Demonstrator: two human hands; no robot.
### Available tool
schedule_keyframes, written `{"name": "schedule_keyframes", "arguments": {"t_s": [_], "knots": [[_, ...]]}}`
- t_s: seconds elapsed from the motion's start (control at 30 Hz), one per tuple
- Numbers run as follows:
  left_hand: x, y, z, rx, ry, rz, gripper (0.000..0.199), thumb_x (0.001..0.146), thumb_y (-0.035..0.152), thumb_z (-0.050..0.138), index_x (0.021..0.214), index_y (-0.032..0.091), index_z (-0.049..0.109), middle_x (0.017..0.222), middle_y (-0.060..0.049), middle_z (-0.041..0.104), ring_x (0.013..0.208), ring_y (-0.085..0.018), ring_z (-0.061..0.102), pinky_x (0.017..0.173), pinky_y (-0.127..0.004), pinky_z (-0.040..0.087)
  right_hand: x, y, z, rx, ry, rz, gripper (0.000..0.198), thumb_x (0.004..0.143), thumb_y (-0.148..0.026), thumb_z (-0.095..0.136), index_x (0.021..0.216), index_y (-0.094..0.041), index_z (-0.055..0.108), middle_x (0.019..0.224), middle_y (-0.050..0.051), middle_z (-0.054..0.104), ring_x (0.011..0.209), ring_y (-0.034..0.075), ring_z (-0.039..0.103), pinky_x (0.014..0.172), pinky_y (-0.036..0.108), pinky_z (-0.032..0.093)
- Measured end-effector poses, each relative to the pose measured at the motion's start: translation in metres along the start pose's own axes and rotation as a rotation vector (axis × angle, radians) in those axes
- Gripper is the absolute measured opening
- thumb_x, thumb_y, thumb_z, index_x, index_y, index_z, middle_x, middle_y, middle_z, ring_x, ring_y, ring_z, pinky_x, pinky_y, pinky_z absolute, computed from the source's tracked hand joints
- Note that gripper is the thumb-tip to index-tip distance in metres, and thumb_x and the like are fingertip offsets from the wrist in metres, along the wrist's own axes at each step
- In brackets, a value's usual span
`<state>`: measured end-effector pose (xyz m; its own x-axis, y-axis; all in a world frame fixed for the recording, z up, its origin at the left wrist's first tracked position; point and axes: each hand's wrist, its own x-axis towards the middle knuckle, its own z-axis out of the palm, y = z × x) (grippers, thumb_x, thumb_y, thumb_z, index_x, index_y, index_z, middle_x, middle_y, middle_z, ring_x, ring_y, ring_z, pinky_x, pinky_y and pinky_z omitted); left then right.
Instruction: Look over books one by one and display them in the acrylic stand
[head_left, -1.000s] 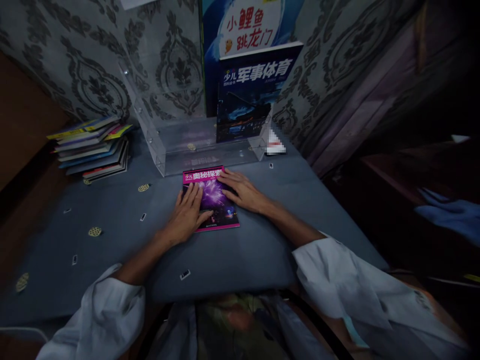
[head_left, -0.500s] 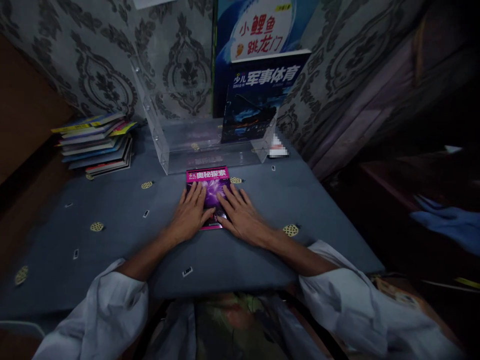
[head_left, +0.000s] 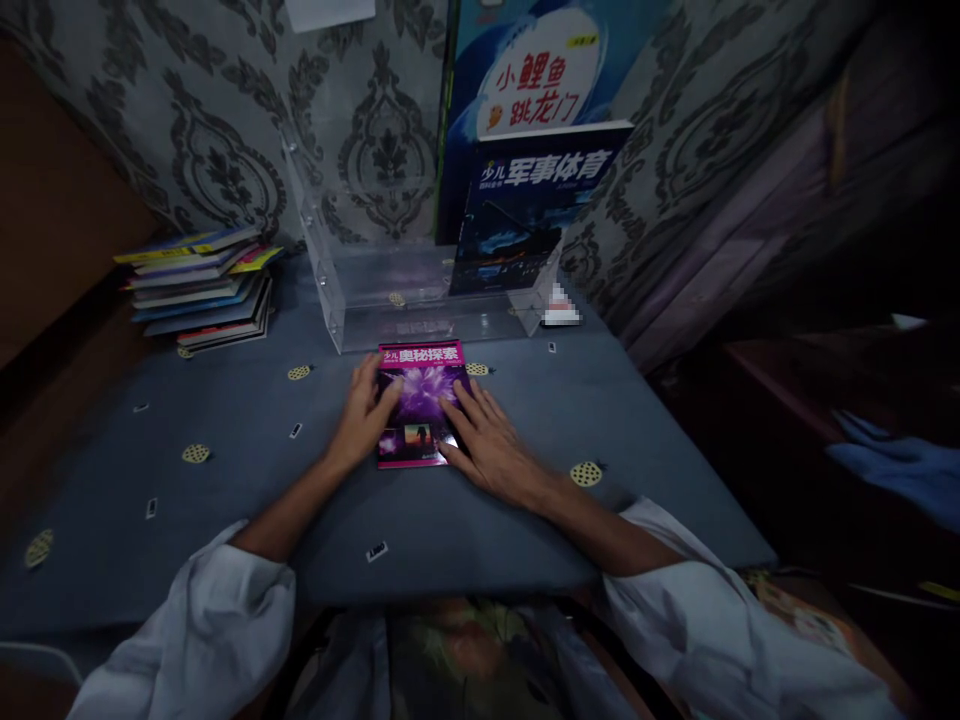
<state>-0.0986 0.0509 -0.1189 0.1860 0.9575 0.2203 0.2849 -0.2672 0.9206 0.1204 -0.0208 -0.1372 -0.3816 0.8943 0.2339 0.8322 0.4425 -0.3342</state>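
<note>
Currently, on the blue-grey table (head_left: 465, 545), in front of the clear rack (head_left: 328, 300), a pink-trimmed book (head_left: 424, 400) is laid flat, apparently being steadied. Its right side is covered by the spread right hand (head_left: 491, 450), nothing clasped; whether its left edge is pinched by the left hand (head_left: 361, 420) cannot be told. For lifting, opposite edges would need to be gripped.

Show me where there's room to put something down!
There's bare tablecloth left of the left hand, in front of the book stack, and right of the right hand. Crowded: the purple mystery book at the hands, and the right end of the acrylic rack, where the military book and carp book stand.
</note>
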Motion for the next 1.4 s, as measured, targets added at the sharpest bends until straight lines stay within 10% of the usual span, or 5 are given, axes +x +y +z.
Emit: {"name": "schedule_keyframes", "arguments": {"t_s": [0.13,0.3,0.67,0.97,1.4], "knots": [[0.014,-0.007,-0.011,-0.452,0.116,-0.294,0.044,0.089,0.042,0.067,0.127,0.021,0.056,0.133,-0.011,0.063,0.125,-0.022,0.060,0.103,-0.035,0.050,0.000,0.001,0.000,0.013,0.010,-0.002,0.064,0.100,-0.050,0.046,0.154,-0.019,0.036,0.164,0.018,0.028,0.153,0.041,0.015,0.118,0.068,0.029],[0.011,0.000,-0.006,-0.681,-0.142,-0.465,0.041,0.071,0.031,0.081,0.104,0.014,0.064,0.097,-0.007,0.074,0.091,-0.021,0.071,0.086,-0.035,0.056,0.000,0.001,-0.002,0.033,-0.005,-0.007,0.065,0.099,-0.048,0.049,0.155,-0.019,0.034,0.164,0.018,0.028,0.153,0.041,0.015,0.118,0.067,0.029],[0.002,0.014,0.004,-0.660,-0.146,-0.268,0.049,0.071,0.030,0.078,0.116,0.019,0.061,0.109,-0.005,0.073,0.103,-0.024,0.068,0.096,-0.037,0.050,0.006,0.018,-0.004,0.354,0.177,0.152,0.081,0.091,-0.048,0.061,0.159,-0.025,0.023,0.164,0.017,0.027,0.145,0.036,0.038,0.113,0.059,0.040],[0.004,0.024,-0.005,-0.604,-0.180,-0.162,0.051,0.076,0.037,0.076,0.122,0.020,0.061,0.116,-0.007,0.071,0.112,-0.026,0.065,0.100,-0.040,0.049,0.020,0.028,-0.011,0.926,0.211,0.238,0.048,0.089,-0.040,0.061,0.133,-0.022,0.051,0.079,0.000,0.068,0.076,0.020,0.070,0.072,0.035,0.059],[0.003,0.028,-0.017,-0.152,-0.014,0.194,0.049,0.096,0.047,0.053,0.138,0.021,0.049,0.131,-0.009,0.063,0.126,-0.025,0.055,0.112,-0.042,0.040,0.045,0.011,-0.038,0.537,0.429,0.111,0.039,0.096,-0.038,0.050,0.132,-0.024,0.042,0.107,0.010,0.071,0.100,0.028,0.070,0.088,0.045,0.058]]}}
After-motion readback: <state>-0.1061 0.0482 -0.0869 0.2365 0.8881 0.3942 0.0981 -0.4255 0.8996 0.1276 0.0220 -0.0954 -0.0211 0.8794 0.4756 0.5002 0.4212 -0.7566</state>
